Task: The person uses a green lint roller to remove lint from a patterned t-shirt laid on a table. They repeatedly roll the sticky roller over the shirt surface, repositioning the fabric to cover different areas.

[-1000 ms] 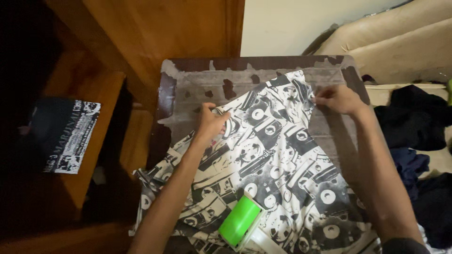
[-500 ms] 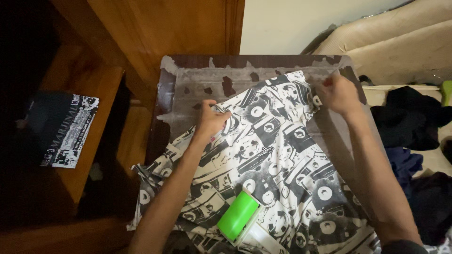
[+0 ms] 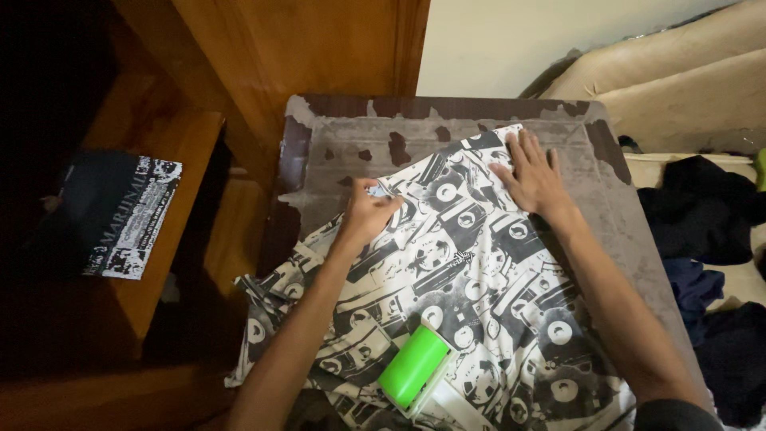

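A black-and-cream patterned garment [image 3: 447, 279] lies spread over a worn grey-brown table [image 3: 335, 152]. My left hand [image 3: 367, 211] pinches the garment's upper left edge. My right hand [image 3: 533, 177] lies flat with fingers spread on the garment's top right corner. A bright green lint roller [image 3: 415, 365] with a white handle rests on the cloth near the bottom, between my forearms.
A wooden door or cabinet [image 3: 263, 56] stands behind the table. To the left, a wooden shelf [image 3: 171, 215] carries a dark printed item [image 3: 120, 211]. Dark clothes [image 3: 702, 207] pile up at the right, in front of a beige cushion [image 3: 678, 80].
My right hand let go of the garment's corner and now presses flat on it, a little further left. My left hand keeps its pinch on the edge.
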